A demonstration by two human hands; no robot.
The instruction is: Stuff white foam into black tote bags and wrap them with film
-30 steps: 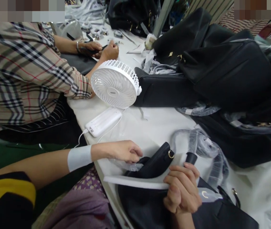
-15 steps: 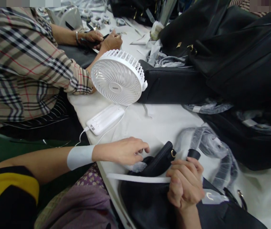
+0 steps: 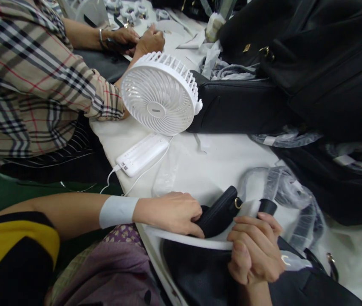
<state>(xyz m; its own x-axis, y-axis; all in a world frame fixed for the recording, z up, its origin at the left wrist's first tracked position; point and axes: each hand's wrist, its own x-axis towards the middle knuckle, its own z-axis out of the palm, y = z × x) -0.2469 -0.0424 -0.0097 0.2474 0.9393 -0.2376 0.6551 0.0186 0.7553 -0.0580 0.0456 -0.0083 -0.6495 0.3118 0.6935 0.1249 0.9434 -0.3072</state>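
My left hand (image 3: 173, 214), with a pale band round the wrist, is at the left end of a small black pouch-like piece (image 3: 221, 212) that has a gold ring. Its fingers are curled inward and what they pinch is hidden. My right hand (image 3: 255, 248) is closed round a long white strip (image 3: 184, 236), which bows out leftward. A short black tube-like end (image 3: 267, 207) shows just above that fist. Beneath both lies a black bag (image 3: 200, 272), partly covered by my right hand and wrist.
A white fan (image 3: 158, 93) stands by a white power bank (image 3: 142, 155) with a cable. Black bags (image 3: 327, 72) are piled at right, near plastic-wrapped straps (image 3: 287, 187). At left, a co-worker in a checked sleeve (image 3: 82, 85) handles a small dark piece.
My left hand has come down and right, its fingers curling at the small black piece's end. My right hand keeps hold of the white strip, which now bows more. The view has shifted slightly.
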